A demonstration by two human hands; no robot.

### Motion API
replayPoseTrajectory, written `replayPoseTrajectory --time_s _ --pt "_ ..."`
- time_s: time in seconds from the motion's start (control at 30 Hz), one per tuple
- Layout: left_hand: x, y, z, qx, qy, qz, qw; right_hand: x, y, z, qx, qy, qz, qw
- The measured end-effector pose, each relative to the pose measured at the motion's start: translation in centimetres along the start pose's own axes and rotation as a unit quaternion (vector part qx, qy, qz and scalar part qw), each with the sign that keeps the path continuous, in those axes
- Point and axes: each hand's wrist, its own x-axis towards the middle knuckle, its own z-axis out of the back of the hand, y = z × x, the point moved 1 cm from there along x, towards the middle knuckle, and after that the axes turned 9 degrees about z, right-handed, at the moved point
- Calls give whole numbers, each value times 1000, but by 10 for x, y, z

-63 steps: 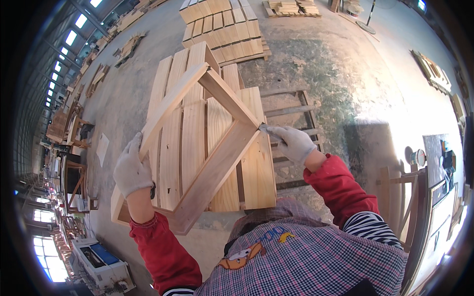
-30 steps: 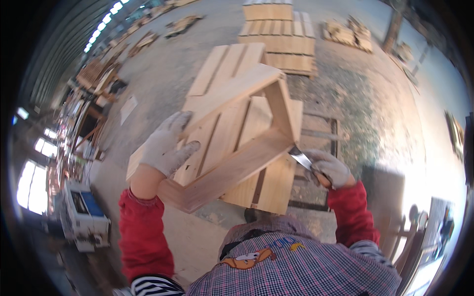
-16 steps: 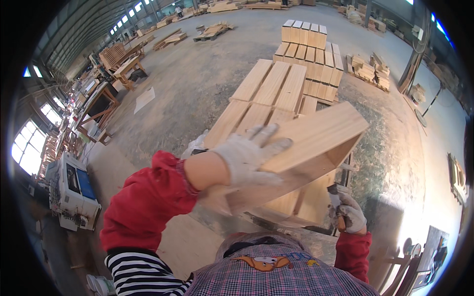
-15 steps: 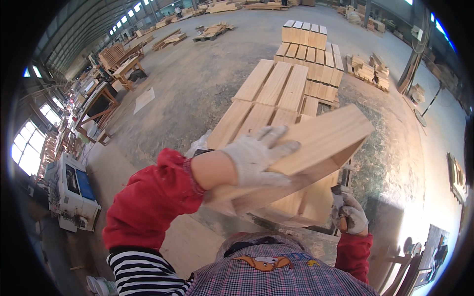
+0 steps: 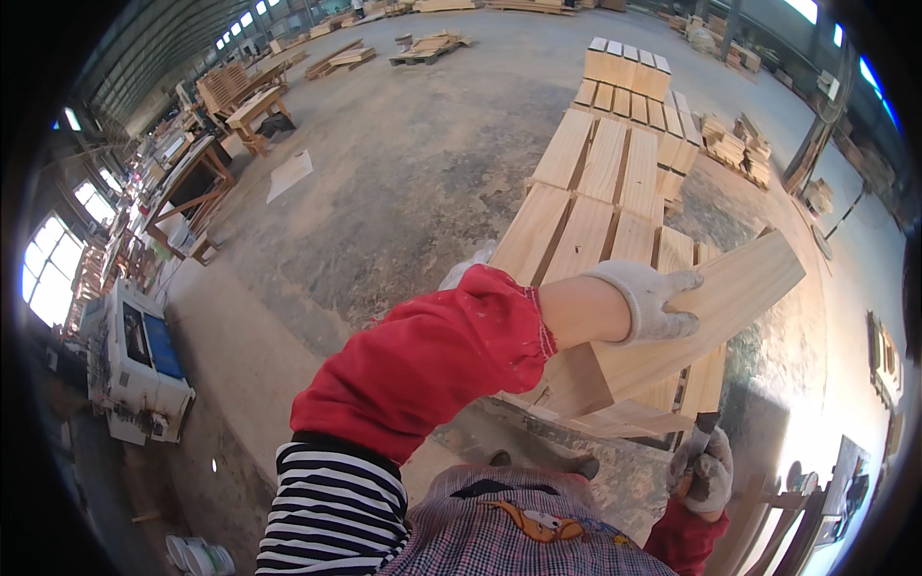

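My left hand [image 5: 645,300], in a white glove, holds the upper part of a long pale wooden box [image 5: 715,312], its fingers on the smooth broad side. The box lies at a slant over other boxes, its near end toward me; whether it is lifted off them I cannot tell. My right hand [image 5: 709,472], in a stained glove, is closed round a putty knife [image 5: 702,434] at the lower right, dark blade end upward. It is apart from the box. Most of the knife's handle is hidden by the fingers.
Rows of similar wooden boxes [image 5: 591,221] stretch ahead, with a higher stack [image 5: 626,72] behind. A wooden workbench [image 5: 254,113] and a white machine [image 5: 144,360] with a blue panel stand at the left. White buckets [image 5: 200,555] sit at lower left. Timber piles [image 5: 735,149] lie at right.
The box has swung and shifted to the right, and my left hand has moved right along with it. My right hand has dropped slightly with the putty knife. The view has shifted left.
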Motion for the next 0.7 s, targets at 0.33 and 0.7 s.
replayPoseTrajectory --time_s 0.33,0.7 --pt "45 48 23 -33 -19 -49 998 17 -2 -94 -312 52 147 937" --pt "48 64 30 -126 0 -35 991 48 -5 -154 -554 97 185 806"
